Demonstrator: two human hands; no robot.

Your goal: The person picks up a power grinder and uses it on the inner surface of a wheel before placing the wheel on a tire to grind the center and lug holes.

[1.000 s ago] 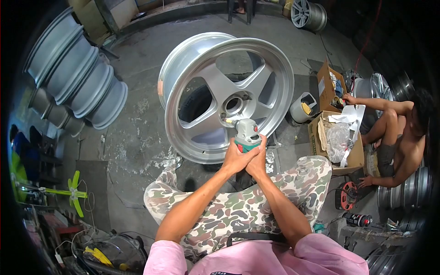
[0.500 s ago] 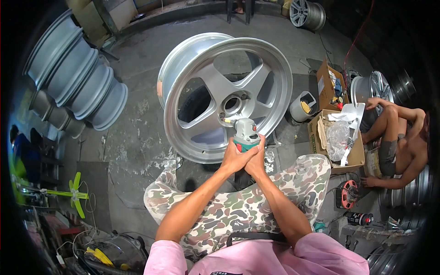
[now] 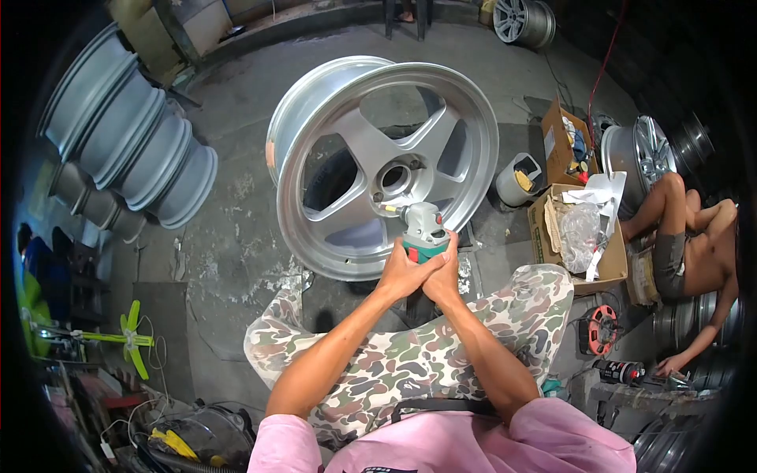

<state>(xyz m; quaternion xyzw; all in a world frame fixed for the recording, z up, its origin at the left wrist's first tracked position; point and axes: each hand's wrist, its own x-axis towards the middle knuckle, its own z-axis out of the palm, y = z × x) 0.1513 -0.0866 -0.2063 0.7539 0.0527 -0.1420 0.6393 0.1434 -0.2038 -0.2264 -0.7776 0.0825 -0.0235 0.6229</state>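
Note:
Both hands are wrapped around the green-and-grey grinder (image 3: pixel 423 229) in front of me, my left hand (image 3: pixel 402 275) on its left side and my right hand (image 3: pixel 442 274) on its right. A small yellowish bit (image 3: pixel 389 208) sticks out of the tool's head to the left, close to the lug holes near the hub. Facing me is a large silver alloy wheel (image 3: pixel 369 150), tilted, with wide spokes and a round centre bore. Its lower lip lies just beyond my hands. Palms and most of the tool's body are hidden by my fingers.
Stacked wheel barrels (image 3: pixel 130 130) stand at the left, near a green fan (image 3: pixel 130 339). To the right are a cardboard box (image 3: pixel 540 229) with plastic and paper, a grey bucket (image 3: pixel 514 185), a red cord reel (image 3: pixel 602 324), a spray can (image 3: pixel 619 371) and another person (image 3: pixel 702 252), seated.
The other person's lower hand has moved down beside the spray can, and the upper hand has left the chrome wheel. My hands and the grinder stay nearly in place; the view shifts slightly.

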